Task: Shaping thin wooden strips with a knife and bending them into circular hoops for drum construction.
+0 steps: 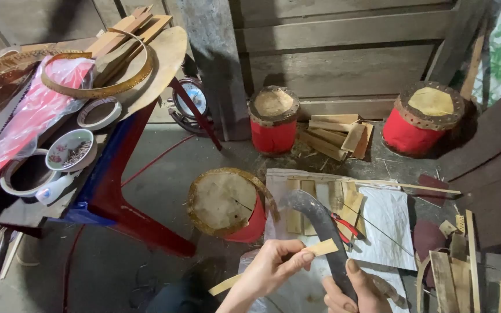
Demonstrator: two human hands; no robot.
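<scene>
Two bare hands come up from the bottom edge. The left hand point(273, 268) shows no glove, no ring, no sleeve on the forearm below it. The right hand point(352, 293) is bare too, thumbnail short and unpainted, wrist cut off by the frame. No watch, no bracelet showing.

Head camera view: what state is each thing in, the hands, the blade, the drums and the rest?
Left hand: pinching a thin bamboo strip between the fingers.
Right hand: closed around the handle of a dark curved blade, which points up.
Nearest red drum: tipped, skin facing the camera.
Two far red drums: upright.
Patterned bowl: upright on the table, holding small dark bits.
Red-handled pliers: lying on the white sheet.
</scene>
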